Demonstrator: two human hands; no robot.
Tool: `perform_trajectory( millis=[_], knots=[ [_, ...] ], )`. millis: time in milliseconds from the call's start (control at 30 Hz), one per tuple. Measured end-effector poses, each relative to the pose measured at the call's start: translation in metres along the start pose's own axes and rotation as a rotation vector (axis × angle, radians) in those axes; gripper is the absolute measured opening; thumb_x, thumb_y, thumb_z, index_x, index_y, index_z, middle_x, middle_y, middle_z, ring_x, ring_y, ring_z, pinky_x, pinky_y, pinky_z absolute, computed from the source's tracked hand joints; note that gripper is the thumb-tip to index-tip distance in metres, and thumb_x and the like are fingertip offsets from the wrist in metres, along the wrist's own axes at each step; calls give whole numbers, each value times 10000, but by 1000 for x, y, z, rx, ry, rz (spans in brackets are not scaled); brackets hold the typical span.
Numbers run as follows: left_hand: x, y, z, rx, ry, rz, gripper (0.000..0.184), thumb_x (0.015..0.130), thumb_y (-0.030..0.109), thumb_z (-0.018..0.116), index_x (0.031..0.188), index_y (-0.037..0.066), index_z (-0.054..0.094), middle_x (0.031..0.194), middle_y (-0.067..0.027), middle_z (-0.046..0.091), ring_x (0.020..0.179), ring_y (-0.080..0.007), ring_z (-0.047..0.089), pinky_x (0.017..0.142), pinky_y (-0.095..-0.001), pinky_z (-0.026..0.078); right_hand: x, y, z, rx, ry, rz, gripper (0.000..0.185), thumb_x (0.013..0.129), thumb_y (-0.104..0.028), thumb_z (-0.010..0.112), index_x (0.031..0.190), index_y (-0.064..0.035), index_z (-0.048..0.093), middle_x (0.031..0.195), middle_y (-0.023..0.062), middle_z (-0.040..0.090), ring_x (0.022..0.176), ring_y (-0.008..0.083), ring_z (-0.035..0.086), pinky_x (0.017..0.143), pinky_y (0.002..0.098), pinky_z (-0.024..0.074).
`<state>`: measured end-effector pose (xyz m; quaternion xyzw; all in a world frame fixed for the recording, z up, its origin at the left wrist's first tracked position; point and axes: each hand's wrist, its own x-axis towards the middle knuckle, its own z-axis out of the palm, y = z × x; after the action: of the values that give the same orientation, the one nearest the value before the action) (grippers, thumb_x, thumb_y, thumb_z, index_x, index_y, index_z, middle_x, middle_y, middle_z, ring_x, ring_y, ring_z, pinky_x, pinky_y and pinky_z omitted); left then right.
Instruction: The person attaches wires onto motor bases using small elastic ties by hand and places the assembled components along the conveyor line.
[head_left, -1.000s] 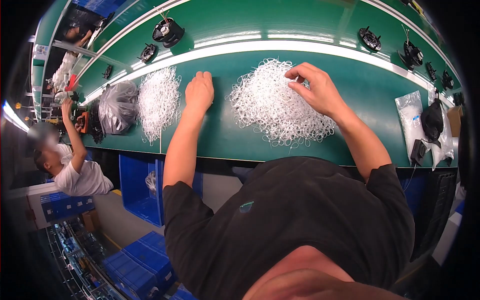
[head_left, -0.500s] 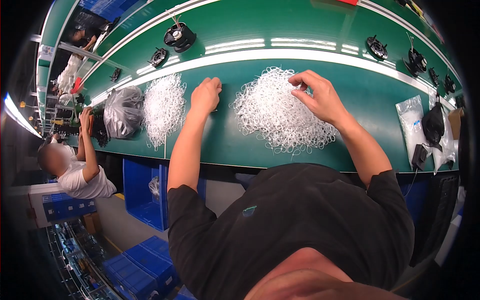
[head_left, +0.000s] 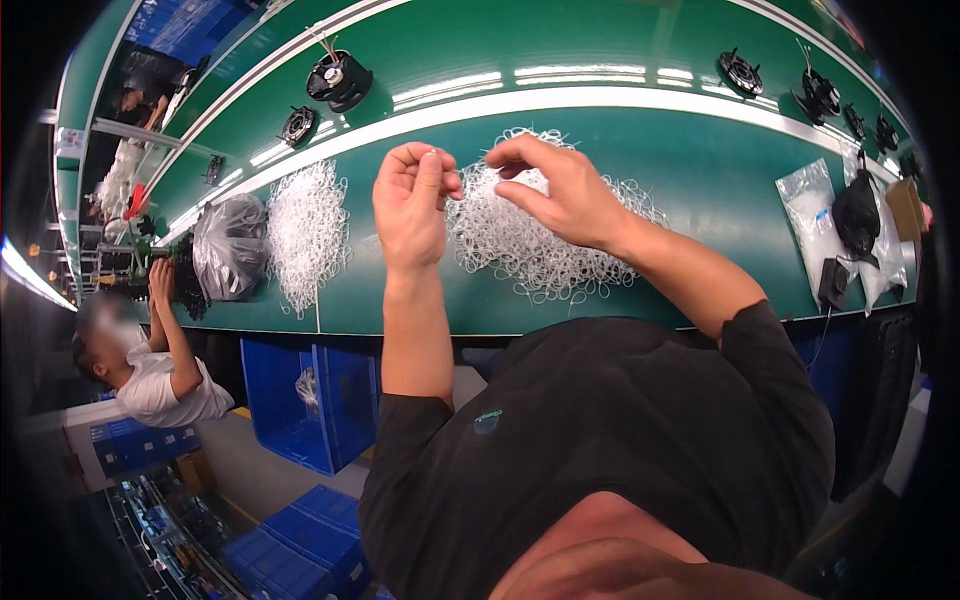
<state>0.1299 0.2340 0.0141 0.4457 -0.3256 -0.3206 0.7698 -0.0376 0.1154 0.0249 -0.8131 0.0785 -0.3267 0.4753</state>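
A large pile of small white looped ties (head_left: pixel 545 255) lies on the green work surface in front of me. My left hand (head_left: pixel 412 205) is raised at the pile's left edge, palm turned partly up, with thumb and fingertips pinched together. Whatever is between those fingertips is too small to make out. Over the top of the pile, my right hand (head_left: pixel 560 195) points left toward it, thumb and forefinger apart and no held object visible. A second, smaller heap of white loops (head_left: pixel 308 235) lies farther left.
Motor-like black parts (head_left: pixel 338 80) sit on the green line beyond the white rail. At left are a grey plastic bag (head_left: pixel 230 245) and a co-worker in a white shirt (head_left: pixel 170 385). Clear bags (head_left: pixel 808 200) and a black bundle (head_left: pixel 857 218) lie right. Blue bins (head_left: pixel 280 400) stand below.
My left hand has moved right from the gap between the heaps and turned its palm upward. My right hand has shifted left, so the two hands are now close together.
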Motion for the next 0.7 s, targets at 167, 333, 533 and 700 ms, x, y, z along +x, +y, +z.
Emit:
perform_trajectory(
  millis=[167,333,533,700],
  knots=[
    [-18,-11,20,-164,-37,-28,105,966,11,605,1063,-7,571,980,-129,656,776,-155,631,682,-287,550,-4,7,10,80,53,1,152,892,-76,670,1024,-8,636,892,128,695,841,243,695,741,339,548],
    [-27,-24,26,-82,24,-39,103,955,-4,610,1056,-16,593,969,-128,667,765,-159,646,676,-290,562,-5,9,7,18,199,-72,180,878,-65,671,1046,-17,631,874,110,690,775,206,674,721,312,544],
    [-34,-38,34,-36,75,-24,97,954,3,618,1042,-34,598,900,-117,674,738,-153,655,632,-286,577,0,8,13,37,330,-84,193,868,-86,694,1044,-39,632,831,81,687,721,178,663,670,300,539],
    [-33,-33,37,-18,139,6,105,945,10,639,1027,-41,599,880,-111,673,725,-144,662,631,-285,601,3,14,14,-89,326,-184,138,857,-99,709,978,-35,691,803,63,693,698,212,654,640,325,523]
  ],
)
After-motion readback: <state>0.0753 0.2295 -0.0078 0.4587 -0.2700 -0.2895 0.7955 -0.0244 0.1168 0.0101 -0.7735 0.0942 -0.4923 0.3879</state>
